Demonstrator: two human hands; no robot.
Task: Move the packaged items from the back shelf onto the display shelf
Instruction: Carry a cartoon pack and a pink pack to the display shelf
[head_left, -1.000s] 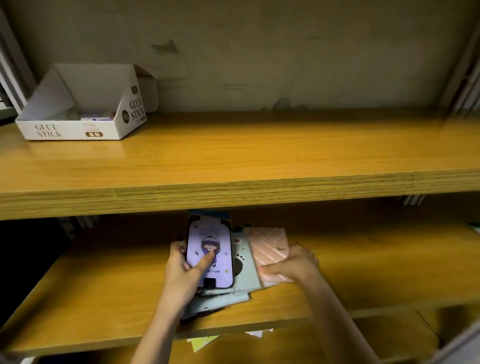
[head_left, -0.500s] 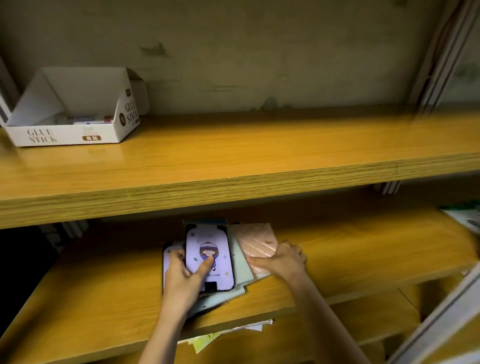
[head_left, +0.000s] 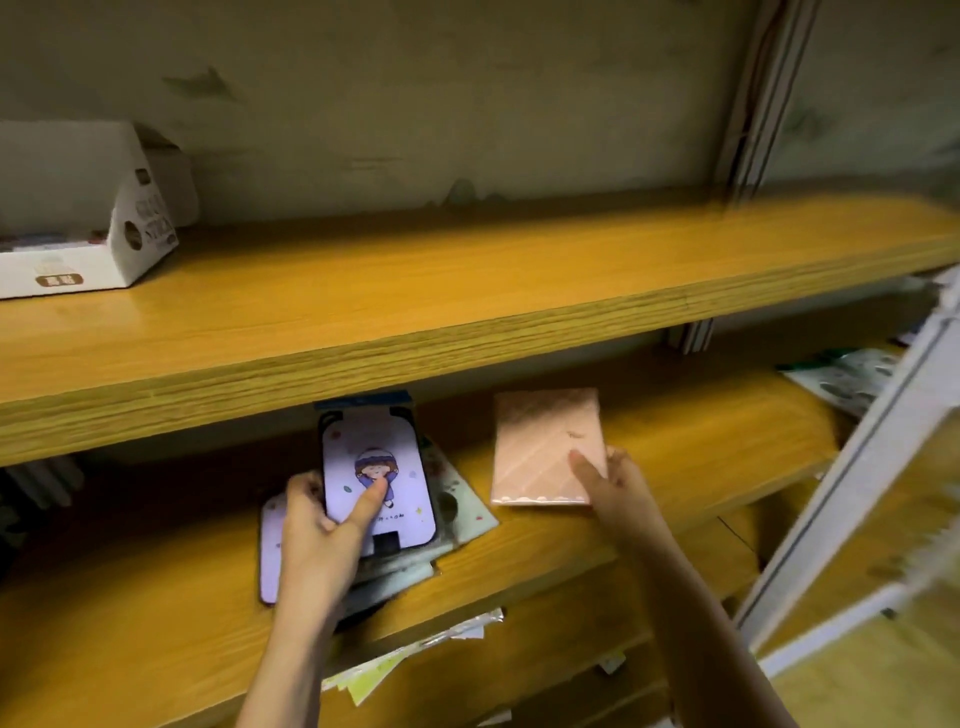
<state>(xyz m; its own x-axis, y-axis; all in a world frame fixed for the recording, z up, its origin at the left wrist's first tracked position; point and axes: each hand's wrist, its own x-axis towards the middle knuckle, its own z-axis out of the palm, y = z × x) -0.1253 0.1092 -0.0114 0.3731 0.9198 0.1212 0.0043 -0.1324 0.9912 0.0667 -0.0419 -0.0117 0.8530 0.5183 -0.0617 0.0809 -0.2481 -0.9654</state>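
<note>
Pink quilted flat packet (head_left: 545, 447) lies on or just above the lower wooden shelf (head_left: 701, 441), long axis near-to-far, just right of the lilac cartoon packet (head_left: 376, 478). The right hand (head_left: 618, 488) pinches its near right corner in a narrow grip; the left hand (head_left: 317, 540) grips the lilac one.

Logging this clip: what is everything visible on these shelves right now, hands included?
glue stick box: one, white, upper shelf, far left.
upper shelf: one, yellow-brown wood.
lower shelf: one, same wood.
cartoon phone case pack: one, lilac, top of the stack, lower shelf.
stack of packs: several, pale green and lilac, beneath it.
pink pack: one, right of the stack.
green-white packets: a few, lower shelf, far right.
loose papers: several, yellow and white, under the lower shelf.
white frame: one, right edge.
left hand: grips the cartoon pack, thumb on top.
right hand: holds the pink pack.
</note>
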